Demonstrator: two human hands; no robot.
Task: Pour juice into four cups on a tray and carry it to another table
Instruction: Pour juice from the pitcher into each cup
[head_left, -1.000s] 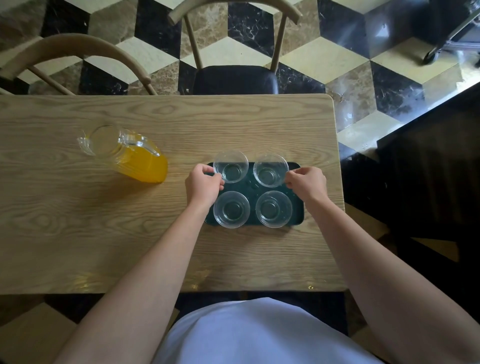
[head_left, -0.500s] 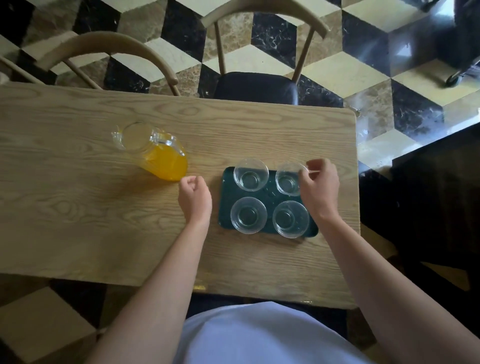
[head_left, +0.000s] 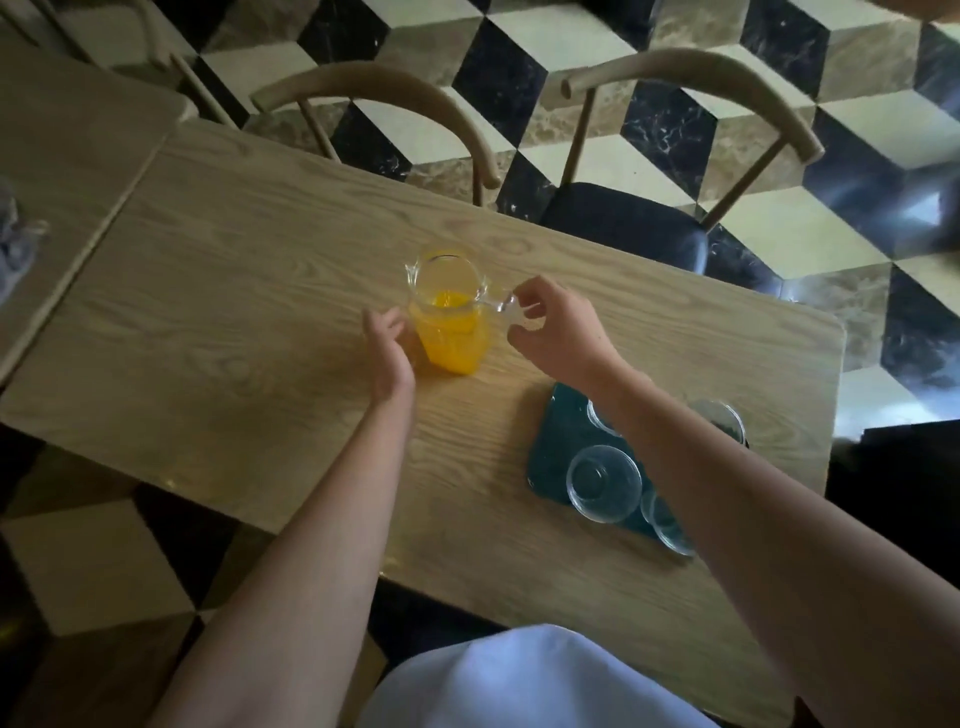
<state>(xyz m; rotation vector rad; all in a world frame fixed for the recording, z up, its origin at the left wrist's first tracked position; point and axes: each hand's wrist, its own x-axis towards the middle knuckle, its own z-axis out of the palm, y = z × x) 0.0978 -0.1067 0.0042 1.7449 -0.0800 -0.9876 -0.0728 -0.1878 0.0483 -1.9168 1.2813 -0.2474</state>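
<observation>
A glass pitcher (head_left: 449, 325) part full of orange juice stands upright mid-table. My left hand (head_left: 387, 351) lies against its left side with fingers straight. My right hand (head_left: 558, 327) curves in a C at the pitcher's clear handle (head_left: 505, 306), fingertips at the handle and thumb apart below it. A dark green tray (head_left: 553, 441) sits near the table's right end and holds empty clear cups: one in front (head_left: 602, 483), one at the far right (head_left: 719, 421), and two partly hidden under my right forearm.
Two wooden chairs (head_left: 691, 88) (head_left: 379, 98) stand along the far side of the wooden table (head_left: 234, 322). A second table (head_left: 67, 150) adjoins at the left with a grey object (head_left: 15, 244) on it. Checkered floor surrounds.
Both hands left the cups and tray and moved left to the pitcher. My head turned left, so the tray now sits lower right in view.
</observation>
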